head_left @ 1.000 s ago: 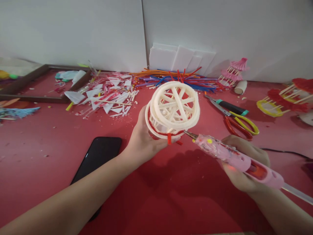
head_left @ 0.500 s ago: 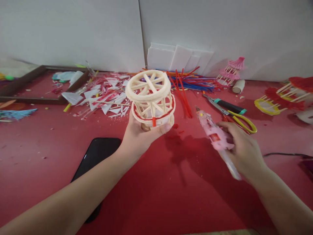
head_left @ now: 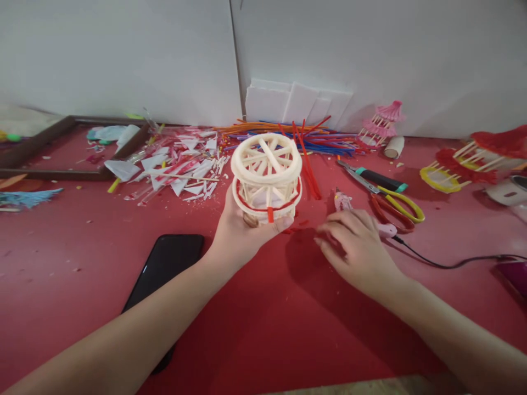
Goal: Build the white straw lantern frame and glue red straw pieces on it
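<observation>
My left hand (head_left: 239, 233) is wrapped round the lower part of a cream wheel-shaped frame (head_left: 267, 175), holding it upright above the table. The frame has two spoked rings, one over the other, with a red strand round the lower ring and a short red piece at its front. To the right, my right hand (head_left: 356, 247) hangs over the table with its fingers curved and apart, holding nothing. Just beyond it lies a pink glue gun (head_left: 342, 201), partly hidden behind the fingers, with a black cable at its rear.
A black phone (head_left: 164, 269) lies left, near my forearm. Scissors (head_left: 399, 206) and a black-handled cutter (head_left: 382, 178) lie right. Farther back are scraps (head_left: 181, 164), coloured pipe cleaners (head_left: 325, 144), white sheets (head_left: 267, 101), a brown frame (head_left: 49, 174) and a pink tiered model (head_left: 379, 126).
My right hand has let go of the pink glue gun, now on the table, and moved left. The cream frame in my left hand sits slightly lower and farther right in view.
</observation>
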The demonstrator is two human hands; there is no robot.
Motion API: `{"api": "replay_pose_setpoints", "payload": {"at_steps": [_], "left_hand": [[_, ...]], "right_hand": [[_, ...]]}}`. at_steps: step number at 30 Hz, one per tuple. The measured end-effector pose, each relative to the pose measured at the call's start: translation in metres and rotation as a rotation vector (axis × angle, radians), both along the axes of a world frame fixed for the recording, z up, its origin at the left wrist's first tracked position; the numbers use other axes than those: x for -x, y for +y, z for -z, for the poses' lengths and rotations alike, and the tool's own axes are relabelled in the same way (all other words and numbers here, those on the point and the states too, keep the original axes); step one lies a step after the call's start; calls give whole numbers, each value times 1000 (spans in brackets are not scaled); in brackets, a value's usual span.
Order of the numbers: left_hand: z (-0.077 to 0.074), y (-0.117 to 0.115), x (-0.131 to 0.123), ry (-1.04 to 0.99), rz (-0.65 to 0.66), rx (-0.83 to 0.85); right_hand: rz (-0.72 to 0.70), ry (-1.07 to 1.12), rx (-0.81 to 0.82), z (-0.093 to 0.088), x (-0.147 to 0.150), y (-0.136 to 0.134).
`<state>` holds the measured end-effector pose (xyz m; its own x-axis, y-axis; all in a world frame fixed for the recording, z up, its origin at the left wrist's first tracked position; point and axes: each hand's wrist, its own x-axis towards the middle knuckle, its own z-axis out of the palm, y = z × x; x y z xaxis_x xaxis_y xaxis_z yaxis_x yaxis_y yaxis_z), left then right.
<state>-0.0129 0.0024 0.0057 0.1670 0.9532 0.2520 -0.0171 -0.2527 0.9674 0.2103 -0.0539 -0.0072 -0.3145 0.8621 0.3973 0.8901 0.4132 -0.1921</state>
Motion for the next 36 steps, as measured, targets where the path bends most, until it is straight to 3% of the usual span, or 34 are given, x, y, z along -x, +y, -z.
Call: {"api": "replay_pose_setpoints", "payload": {"at_steps": [3, 7, 18, 27, 36], "left_hand": [[2, -1, 0, 29, -33, -21], [3, -1, 0, 49, -17, -60], [3, -2, -1, 76, -7, -88], [3, -2, -1, 97, -8, -102], [-2, -4, -3, 90, -11, -96]], "right_hand": [[-45, 5, 123, -2, 17, 2], [-41, 8, 163, 0, 27, 8], [6, 45, 55, 4, 29, 5], [-6, 55, 80, 6, 34, 7], [-22, 209, -71, 0, 27, 7]]}}
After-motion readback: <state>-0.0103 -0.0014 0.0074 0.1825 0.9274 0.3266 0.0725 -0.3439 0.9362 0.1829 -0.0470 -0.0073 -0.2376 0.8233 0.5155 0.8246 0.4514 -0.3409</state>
